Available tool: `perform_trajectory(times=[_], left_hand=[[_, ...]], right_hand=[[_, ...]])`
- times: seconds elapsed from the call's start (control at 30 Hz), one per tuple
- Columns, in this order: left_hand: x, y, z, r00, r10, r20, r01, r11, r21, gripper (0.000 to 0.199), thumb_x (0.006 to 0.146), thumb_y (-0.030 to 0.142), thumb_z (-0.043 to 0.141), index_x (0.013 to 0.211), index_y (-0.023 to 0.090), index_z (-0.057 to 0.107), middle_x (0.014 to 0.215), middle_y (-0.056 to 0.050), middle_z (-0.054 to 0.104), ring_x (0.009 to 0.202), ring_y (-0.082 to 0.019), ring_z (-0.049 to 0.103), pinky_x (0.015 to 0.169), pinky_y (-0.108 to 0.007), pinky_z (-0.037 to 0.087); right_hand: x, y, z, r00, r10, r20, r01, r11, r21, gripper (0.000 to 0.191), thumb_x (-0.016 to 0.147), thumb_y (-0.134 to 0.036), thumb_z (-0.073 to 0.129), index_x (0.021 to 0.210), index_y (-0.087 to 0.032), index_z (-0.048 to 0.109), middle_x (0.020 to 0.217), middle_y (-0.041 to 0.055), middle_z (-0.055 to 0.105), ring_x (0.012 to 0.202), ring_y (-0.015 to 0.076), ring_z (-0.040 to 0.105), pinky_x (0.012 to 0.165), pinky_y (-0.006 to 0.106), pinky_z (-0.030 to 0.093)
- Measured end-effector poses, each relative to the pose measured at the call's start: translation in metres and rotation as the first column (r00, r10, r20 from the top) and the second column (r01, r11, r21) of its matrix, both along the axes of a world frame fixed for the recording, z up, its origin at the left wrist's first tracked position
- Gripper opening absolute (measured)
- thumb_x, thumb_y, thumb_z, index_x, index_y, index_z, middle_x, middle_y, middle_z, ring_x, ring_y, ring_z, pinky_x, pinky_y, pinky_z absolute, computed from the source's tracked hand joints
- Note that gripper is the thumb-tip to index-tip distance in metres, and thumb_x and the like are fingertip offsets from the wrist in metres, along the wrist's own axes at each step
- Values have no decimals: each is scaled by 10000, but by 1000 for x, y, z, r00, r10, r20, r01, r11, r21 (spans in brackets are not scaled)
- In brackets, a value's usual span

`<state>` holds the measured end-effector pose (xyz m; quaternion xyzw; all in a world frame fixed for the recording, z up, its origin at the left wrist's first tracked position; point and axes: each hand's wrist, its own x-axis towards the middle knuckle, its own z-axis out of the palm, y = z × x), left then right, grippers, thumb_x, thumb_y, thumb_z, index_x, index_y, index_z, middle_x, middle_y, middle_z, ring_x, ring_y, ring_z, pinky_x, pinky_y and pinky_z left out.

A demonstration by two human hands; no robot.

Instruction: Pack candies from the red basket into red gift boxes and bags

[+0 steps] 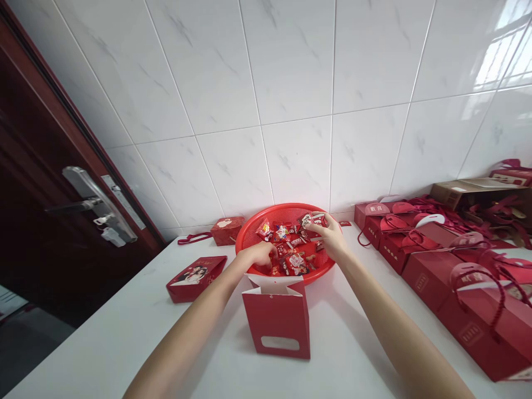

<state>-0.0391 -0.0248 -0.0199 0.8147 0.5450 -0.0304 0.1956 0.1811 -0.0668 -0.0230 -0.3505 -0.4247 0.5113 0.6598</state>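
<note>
A red plastic basket (pixel 326 270) holds several wrapped candies (pixel 297 261), mostly red with white prints. My left hand (pixel 261 255) dips into its near left side, fingers curled down among the wrappers; what they pinch is hidden. At the right side, my right hand (pixel 331 237) has its thumb and fingers around a white-and-red wrapped candy (pixel 307 220). Directly in front of the basket stands a red paper gift box (pixel 276 321), upright with its top open and a clear oval-ended window low on its front. Both forearms pass either side of it.
On the left lie a red box with a picture (pixel 195 279) and a small red box (pixel 227 231) with a ribbon. Rows of red gift boxes (pixel 432 282) with cord handles line the right, by a cardboard carton (pixel 451 194). A tiled wall stands behind; a door (pixel 41 166) is left.
</note>
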Motion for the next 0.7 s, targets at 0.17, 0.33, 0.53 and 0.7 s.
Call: perform_trajectory(times=[0.17, 0.33, 0.53, 0.7], left_hand=[[1, -1, 2, 997, -10, 72, 5, 997, 73, 121, 626, 188, 713, 746, 192, 703, 772, -44, 708, 757, -246, 646, 647, -288, 424], [2, 0, 5, 936, -54, 347, -21, 978, 209, 240, 726, 356, 707, 872, 167, 712, 910, -62, 723, 898, -267, 641, 785, -324, 469], [2, -15, 14, 486, -45, 873, -98, 990, 105, 384, 680, 472, 801, 877, 160, 696, 889, -37, 706, 801, -192, 638, 775, -320, 518], [7, -39, 22, 223, 37, 974, -145, 989, -5, 412, 590, 381, 890, 881, 168, 690, 862, -18, 708, 795, -178, 667, 757, -303, 545]], right_hand=[[0, -1, 2, 999, 30, -13, -30, 1000, -9, 472, 569, -304, 866, 952, -226, 601, 787, -14, 726, 679, 204, 709, 642, 326, 569], [1, -2, 2, 999, 46, 5, -46, 999, 8, 482, 569, -318, 888, 961, -211, 629, 812, 3, 743, 698, 205, 711, 651, 320, 568], [-1, -7, 11, 983, 181, -38, -182, 983, -11, 425, 537, -347, 928, 859, -169, 716, 800, 41, 755, 711, 214, 701, 673, 332, 567], [-10, -22, 28, 947, 312, -72, -314, 949, -26, 367, 552, -340, 929, 798, -172, 714, 741, 15, 722, 663, 166, 660, 637, 285, 547]])
